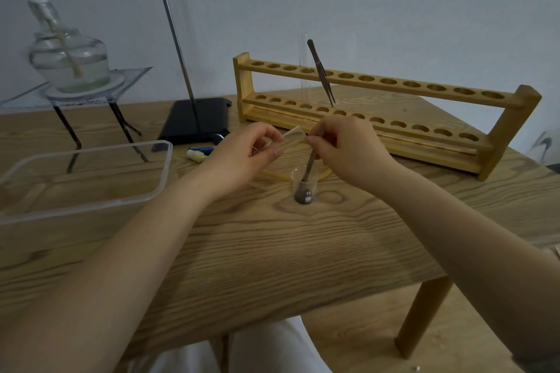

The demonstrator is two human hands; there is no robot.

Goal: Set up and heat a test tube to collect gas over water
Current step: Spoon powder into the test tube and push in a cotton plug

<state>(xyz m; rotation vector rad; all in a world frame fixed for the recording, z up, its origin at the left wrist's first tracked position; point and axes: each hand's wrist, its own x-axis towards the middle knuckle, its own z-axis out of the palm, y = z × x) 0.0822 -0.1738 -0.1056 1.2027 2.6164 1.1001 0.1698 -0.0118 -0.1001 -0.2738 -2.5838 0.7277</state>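
Centre of frame: left hand pinches a test tube, tilted near level with its mouth toward the right, presumably so powder can slide in without sticking to the wall; right hand grips a metal spatula, its lower end down in a small glass beaker of dark powder on the wooden table, apparently to scoop a charge; beaker bears a small white printed mark, too small to read. Behind, upper right: wooden test-tube rack holding a second upright tube and tweezers. Upper left: alcohol lamp on a wire-gauze tripod; retort stand just right of it. Left edge: clear plastic trough, likely for the water. No other writing legible.
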